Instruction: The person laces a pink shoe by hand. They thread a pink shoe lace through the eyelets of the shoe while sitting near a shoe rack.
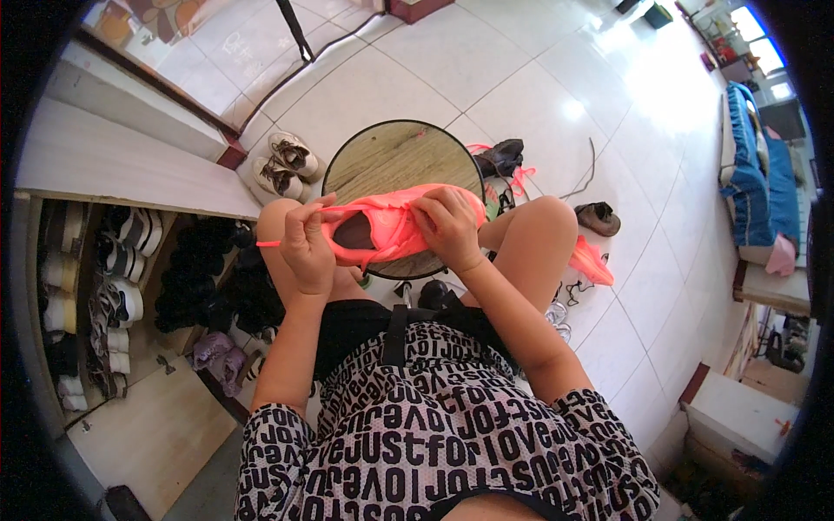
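Observation:
A bright coral-pink sneaker [404, 225] lies sideways over a round wood-grain stool top [384, 156], between the knees, its dark-lined opening to the left. My left hand [309, 244] pinches a pink shoelace by the shoe's heel; a lace end sticks out to the left of the fingers. My right hand [447, 225] has its fingers on the laces at the front of the lacing, hiding part of them. A matching coral-pink shoe [589, 260] lies on the floor beyond the right knee.
White sneakers [287, 166] stand left of the stool. Beyond it lies a black shoe [502, 156] among loose laces; a brown shoe [598, 219] lies farther right. An open shoe cabinet [130, 208] full of shoes is at the left. A blue-covered seat [759, 182] stands far right.

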`<state>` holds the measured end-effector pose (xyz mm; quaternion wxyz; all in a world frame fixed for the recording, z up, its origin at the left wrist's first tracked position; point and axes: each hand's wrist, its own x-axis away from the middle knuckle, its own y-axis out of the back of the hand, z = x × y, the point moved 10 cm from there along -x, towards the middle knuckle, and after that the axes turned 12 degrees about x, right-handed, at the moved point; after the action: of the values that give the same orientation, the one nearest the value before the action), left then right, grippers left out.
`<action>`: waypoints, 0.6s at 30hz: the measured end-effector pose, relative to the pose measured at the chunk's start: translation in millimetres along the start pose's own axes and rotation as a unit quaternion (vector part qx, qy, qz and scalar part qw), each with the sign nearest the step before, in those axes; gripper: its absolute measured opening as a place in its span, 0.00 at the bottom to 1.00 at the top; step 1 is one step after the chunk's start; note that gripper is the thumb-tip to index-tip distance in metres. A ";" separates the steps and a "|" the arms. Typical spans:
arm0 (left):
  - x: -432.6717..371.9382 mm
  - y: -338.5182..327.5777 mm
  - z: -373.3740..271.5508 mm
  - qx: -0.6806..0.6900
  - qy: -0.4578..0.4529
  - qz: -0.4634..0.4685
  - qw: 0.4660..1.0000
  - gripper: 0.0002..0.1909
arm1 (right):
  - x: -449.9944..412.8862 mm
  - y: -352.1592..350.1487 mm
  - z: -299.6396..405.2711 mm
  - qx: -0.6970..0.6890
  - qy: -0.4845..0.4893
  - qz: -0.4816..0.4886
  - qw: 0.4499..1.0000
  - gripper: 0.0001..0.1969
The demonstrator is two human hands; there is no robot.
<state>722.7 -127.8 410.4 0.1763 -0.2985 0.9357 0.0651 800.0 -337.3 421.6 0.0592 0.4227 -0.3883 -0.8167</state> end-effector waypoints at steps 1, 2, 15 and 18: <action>-2.9 -2.9 -10.9 -0.028 -0.025 0.000 0.999 0.01 | 1.3 -0.6 -3.9 -0.023 -0.013 0.004 1.000 0.07; -4.5 -5.5 -19.1 -0.055 -0.050 0.001 0.997 0.01 | 2.4 -1.1 -7.8 -0.047 -0.027 0.008 0.999 0.07; 6.1 6.5 19.0 0.139 0.081 -0.107 0.981 0.05 | 1.9 -5.4 -17.4 -0.122 -0.045 0.049 0.990 0.09; 3.0 6.5 12.8 0.080 0.089 -0.096 0.988 0.04 | 1.3 -9.6 -9.5 -0.069 -0.005 0.087 0.994 0.11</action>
<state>720.4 -121.1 397.5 0.1216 -0.3765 0.9168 -0.0542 808.3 -336.7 411.0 0.1567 0.3781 -0.3665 -0.8356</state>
